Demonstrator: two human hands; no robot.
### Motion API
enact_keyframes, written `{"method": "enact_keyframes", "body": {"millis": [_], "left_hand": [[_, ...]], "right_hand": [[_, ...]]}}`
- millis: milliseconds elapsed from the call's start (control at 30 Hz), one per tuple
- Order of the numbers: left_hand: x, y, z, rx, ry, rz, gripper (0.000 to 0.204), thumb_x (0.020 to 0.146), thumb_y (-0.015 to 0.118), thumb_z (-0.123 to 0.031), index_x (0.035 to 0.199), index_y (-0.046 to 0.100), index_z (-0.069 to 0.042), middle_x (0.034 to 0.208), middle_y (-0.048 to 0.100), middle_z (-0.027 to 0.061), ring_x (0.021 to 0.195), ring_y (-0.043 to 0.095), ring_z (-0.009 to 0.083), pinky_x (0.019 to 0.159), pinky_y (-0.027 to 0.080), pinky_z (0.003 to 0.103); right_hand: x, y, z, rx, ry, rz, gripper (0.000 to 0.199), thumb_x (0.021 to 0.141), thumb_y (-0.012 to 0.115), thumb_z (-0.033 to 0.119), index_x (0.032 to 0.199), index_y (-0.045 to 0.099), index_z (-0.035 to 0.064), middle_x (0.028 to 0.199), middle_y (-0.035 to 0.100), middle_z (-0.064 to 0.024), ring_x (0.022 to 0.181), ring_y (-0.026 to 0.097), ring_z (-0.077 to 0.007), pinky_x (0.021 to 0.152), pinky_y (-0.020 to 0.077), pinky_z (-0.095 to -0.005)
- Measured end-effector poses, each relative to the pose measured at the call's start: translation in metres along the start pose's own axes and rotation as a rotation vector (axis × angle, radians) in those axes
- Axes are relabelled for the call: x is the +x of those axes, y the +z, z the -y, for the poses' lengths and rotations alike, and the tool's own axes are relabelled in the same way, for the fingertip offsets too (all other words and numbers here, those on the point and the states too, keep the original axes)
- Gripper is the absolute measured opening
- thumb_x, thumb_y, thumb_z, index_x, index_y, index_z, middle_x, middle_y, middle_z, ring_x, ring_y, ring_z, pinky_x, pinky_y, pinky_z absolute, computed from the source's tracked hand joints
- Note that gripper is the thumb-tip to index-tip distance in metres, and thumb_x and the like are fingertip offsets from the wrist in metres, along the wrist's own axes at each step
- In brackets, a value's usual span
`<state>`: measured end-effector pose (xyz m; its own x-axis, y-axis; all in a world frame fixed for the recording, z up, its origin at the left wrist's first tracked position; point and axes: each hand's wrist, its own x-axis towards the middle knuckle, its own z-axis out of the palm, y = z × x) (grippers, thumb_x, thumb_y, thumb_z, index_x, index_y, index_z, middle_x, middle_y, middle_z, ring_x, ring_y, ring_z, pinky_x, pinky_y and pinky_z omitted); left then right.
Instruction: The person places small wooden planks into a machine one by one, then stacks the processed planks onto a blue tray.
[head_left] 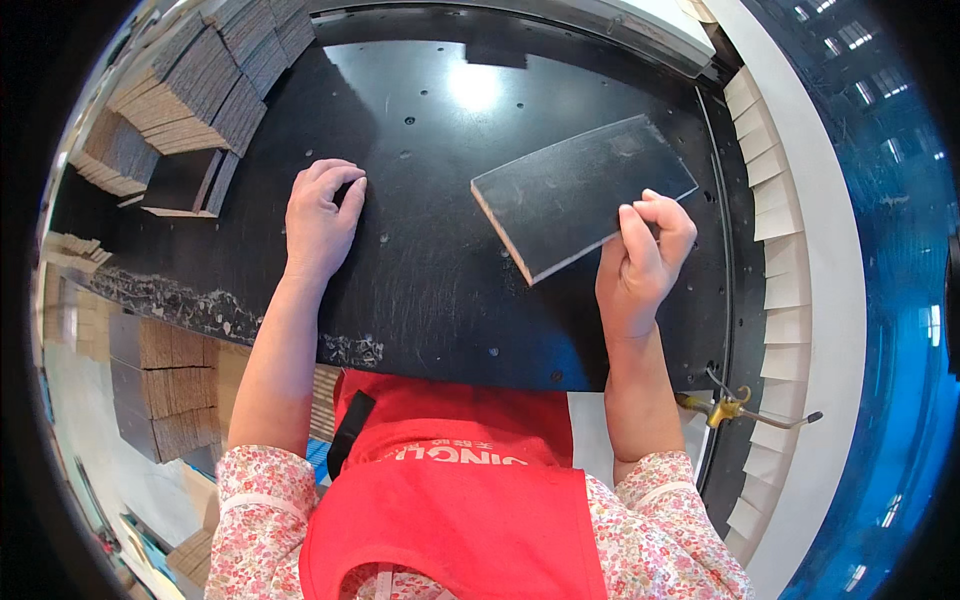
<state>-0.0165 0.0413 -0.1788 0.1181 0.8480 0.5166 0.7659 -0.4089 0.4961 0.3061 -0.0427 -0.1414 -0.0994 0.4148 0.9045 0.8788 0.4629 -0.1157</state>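
My right hand [645, 260] pinches a dark-faced rectangular chipboard panel [580, 195] by its near right edge. The panel is tilted over the black worktable, and its pale, rough core shows along the left edge. To the left, my left hand [325, 220] is over the worktable, apart from the panel. Its fingers are curled in toward the thumb, and whatever they may hold is hidden.
Stacks of cut chipboard pieces [190, 85] stand at the far left, with a dark panel [183, 182] beside them. More stacked boards [178, 385] sit lower left. A brass-coloured air gun [725, 408] hangs at the table's right corner, near a row of white flaps [785, 265].
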Motion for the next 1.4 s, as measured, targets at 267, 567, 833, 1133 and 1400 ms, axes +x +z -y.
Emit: {"method": "enact_keyframes", "body": {"millis": [267,567,833,1133,1400], "left_hand": [[0.005,0.000,0.002,-0.072,0.102,-0.090,0.007,0.079,0.069,-0.004,0.085,0.066,-0.003,0.096,0.068,0.0119,0.095,0.062,0.0312,0.087,0.049,0.039],[0.001,0.000,-0.004,-0.041,0.023,-0.065,0.006,0.083,0.069,-0.008,0.088,0.071,-0.005,0.099,0.068,0.0081,0.100,0.062,0.0283,0.089,0.050,0.039],[-0.002,0.001,-0.005,-0.006,0.006,-0.031,0.007,0.085,0.069,-0.011,0.088,0.071,-0.005,0.101,0.067,0.0070,0.101,0.061,0.0279,0.091,0.049,0.038],[-0.001,0.000,-0.007,0.032,0.027,-0.038,0.006,0.083,0.070,-0.011,0.087,0.071,-0.006,0.100,0.066,0.0059,0.100,0.060,0.0283,0.088,0.050,0.039],[0.002,0.002,-0.008,0.083,0.019,-0.016,0.008,0.083,0.071,-0.010,0.090,0.070,-0.007,0.100,0.065,0.0061,0.099,0.060,0.0275,0.089,0.049,0.038]], "right_hand": [[-0.010,0.010,-0.013,-0.128,0.187,0.288,0.017,0.077,0.068,-0.006,0.092,0.066,-0.0010,0.107,0.064,-0.0110,0.105,0.060,-0.0323,0.090,0.0521,-0.0409],[-0.020,0.019,-0.016,-0.110,0.227,0.239,0.017,0.076,0.069,-0.004,0.092,0.068,0.0006,0.109,0.063,-0.0091,0.107,0.058,-0.0304,0.091,0.0510,-0.0400],[-0.026,0.020,-0.019,-0.097,0.252,0.229,0.017,0.077,0.069,-0.002,0.093,0.069,0.0007,0.110,0.063,-0.0082,0.108,0.057,-0.0301,0.093,0.0502,-0.0408],[-0.023,0.022,-0.020,-0.090,0.266,0.236,0.015,0.076,0.069,-0.001,0.090,0.069,0.0029,0.111,0.064,-0.0055,0.112,0.057,-0.0274,0.094,0.0495,-0.0393],[-0.019,0.022,-0.022,-0.045,0.264,0.203,0.018,0.075,0.068,-0.003,0.093,0.068,-0.0003,0.112,0.066,-0.0091,0.112,0.059,-0.0300,0.096,0.0496,-0.0396]]}}
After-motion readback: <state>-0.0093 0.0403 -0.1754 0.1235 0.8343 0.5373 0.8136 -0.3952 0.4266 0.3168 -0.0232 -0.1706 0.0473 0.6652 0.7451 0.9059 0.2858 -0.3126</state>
